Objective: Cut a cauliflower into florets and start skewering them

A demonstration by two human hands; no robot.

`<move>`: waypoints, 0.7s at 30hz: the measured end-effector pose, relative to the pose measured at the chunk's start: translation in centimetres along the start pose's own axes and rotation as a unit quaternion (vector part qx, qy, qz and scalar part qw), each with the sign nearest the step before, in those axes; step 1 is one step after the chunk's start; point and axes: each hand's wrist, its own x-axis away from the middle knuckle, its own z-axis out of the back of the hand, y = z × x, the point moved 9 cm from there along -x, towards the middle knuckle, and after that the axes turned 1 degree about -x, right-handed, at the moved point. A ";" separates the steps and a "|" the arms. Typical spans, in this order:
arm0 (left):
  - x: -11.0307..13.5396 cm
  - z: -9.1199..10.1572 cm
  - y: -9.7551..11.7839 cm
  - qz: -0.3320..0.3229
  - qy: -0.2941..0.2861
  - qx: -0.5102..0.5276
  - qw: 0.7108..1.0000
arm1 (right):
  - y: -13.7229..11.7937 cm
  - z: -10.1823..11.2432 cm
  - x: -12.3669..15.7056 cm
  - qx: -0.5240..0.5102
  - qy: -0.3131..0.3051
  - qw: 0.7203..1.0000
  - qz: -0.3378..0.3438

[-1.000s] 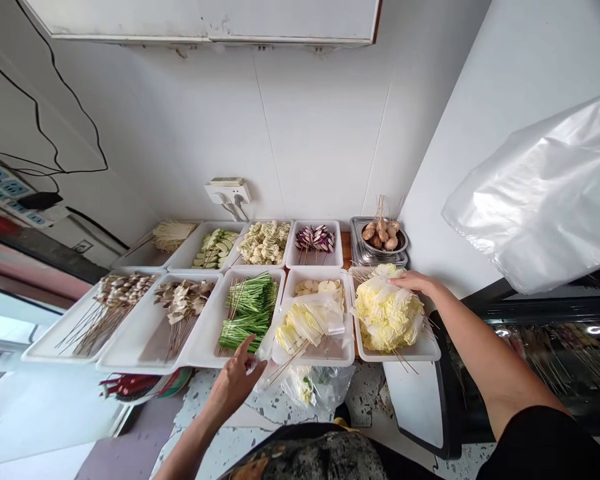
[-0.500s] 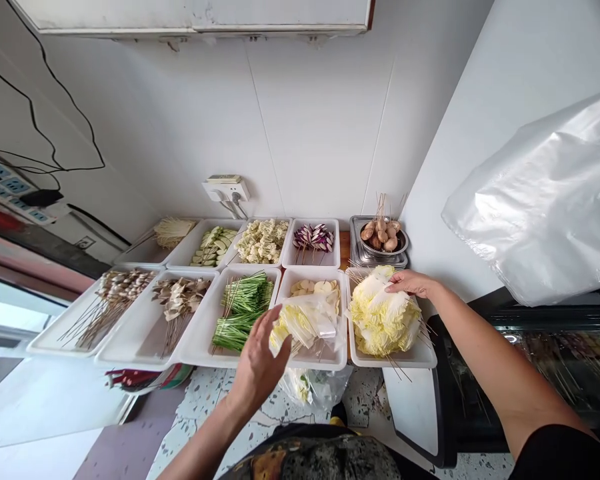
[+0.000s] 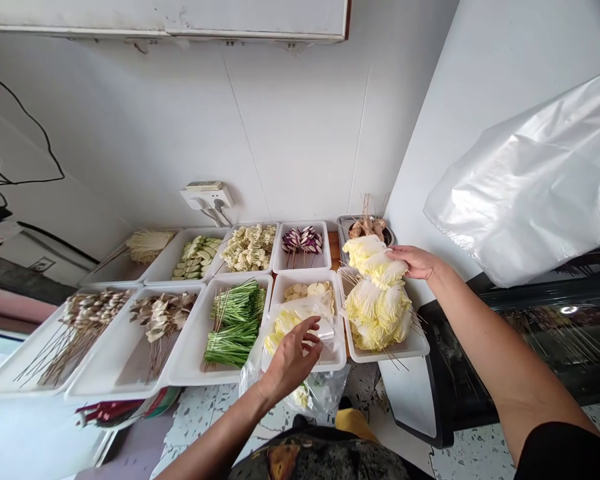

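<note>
My right hand (image 3: 416, 262) grips a napa cabbage skewer (image 3: 373, 260) by its right end, lifted at the back of the right-hand tray (image 3: 415, 348). More napa cabbage (image 3: 377, 317) is heaped in that tray, with thin sticks poking out. My left hand (image 3: 297, 350) is over a clear plastic bag (image 3: 325, 328), fingers apart and slightly curled, with nothing visible in them; I cannot tell whether it touches the bag. Inside the bag lie pale yellow cabbage pieces (image 3: 283, 327). The bag rests on a tray of sliced potato (image 3: 310, 291).
Left of the bag are trays of green chives (image 3: 235, 340), skewered mushrooms (image 3: 163, 317) and smaller skewered pieces (image 3: 93, 308). Behind stand cauliflower (image 3: 250, 247), purple-skinned slices (image 3: 303, 241) and a mushroom bowl (image 3: 367, 230). Plastic bags (image 3: 530, 173) hang at right.
My right hand has raised a cabbage skewer up and back from the heap. My left hand has moved right, over the bag. The camera view has shifted.
</note>
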 end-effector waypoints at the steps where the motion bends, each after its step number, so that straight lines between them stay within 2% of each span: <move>1: -0.1 -0.5 -0.1 0.003 -0.005 0.005 1.000 | 0.8 0.1 -0.4 0.008 -0.002 1.000 -0.016; 5: -0.5 -3.0 -0.6 0.022 -0.033 0.018 0.999 | 5.0 0.3 -1.7 0.061 -0.019 0.995 -0.075; 9: -2.0 -5.6 -1.8 0.076 -0.052 0.039 0.995 | 7.6 1.7 -2.7 0.149 -0.006 0.985 -0.083; 15: -6.8 -10.0 -3.9 0.181 -0.011 0.182 0.966 | 8.3 2.7 -3.8 0.264 0.003 0.961 -0.076; 18: -9.1 -12.2 -3.8 0.178 -0.005 0.216 0.960 | 8.7 2.3 -4.4 0.298 -0.015 0.950 -0.094; 21: -10.3 -13.6 -4.1 0.172 -0.010 0.209 0.963 | 9.0 2.1 -5.0 0.320 -0.024 0.941 -0.106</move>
